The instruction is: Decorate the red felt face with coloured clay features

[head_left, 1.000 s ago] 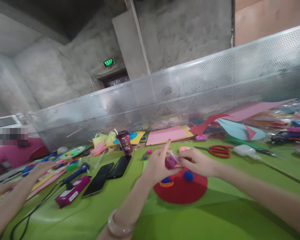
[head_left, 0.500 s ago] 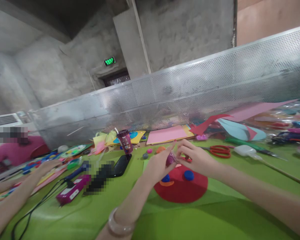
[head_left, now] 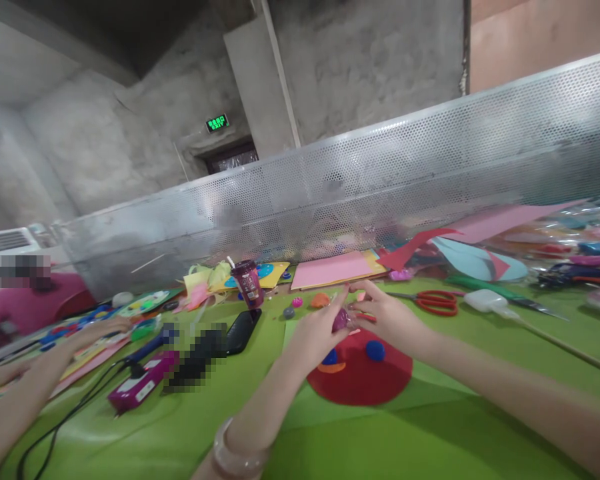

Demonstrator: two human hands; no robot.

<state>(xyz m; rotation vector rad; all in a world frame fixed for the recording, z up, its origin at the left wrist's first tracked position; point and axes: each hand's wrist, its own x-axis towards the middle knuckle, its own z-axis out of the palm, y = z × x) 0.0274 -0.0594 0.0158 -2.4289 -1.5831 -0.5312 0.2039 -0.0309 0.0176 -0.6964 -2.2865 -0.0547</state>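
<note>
Above a red paper disc [head_left: 360,380], my left hand [head_left: 313,333] has its fingers closed round a shiny dark-pink lump [head_left: 340,321], perhaps clay or something in a clear wrapper. From the other side my right hand [head_left: 393,319] meets it, fingers bent and their tips at the lump. Part of the lump is hidden by the fingers. Stuck on the disc are blue round pieces [head_left: 375,351] and an orange curved strip [head_left: 332,368]. Under the disc lies a light green sheet [head_left: 295,417].
Red-handled scissors [head_left: 436,303], a white-headed tool [head_left: 487,301] and a green cutter [head_left: 505,293] lie right. Left are a phone [head_left: 243,332], a drink cup [head_left: 249,285] and a purple power strip [head_left: 144,381]. Another person's arm [head_left: 45,380] reaches in at far left. A perforated metal screen [head_left: 405,167] stands behind.
My right hand's fingers have spread and shifted slightly at the dark-pink lump. My left hand keeps its hold. The whole view has moved a little.
</note>
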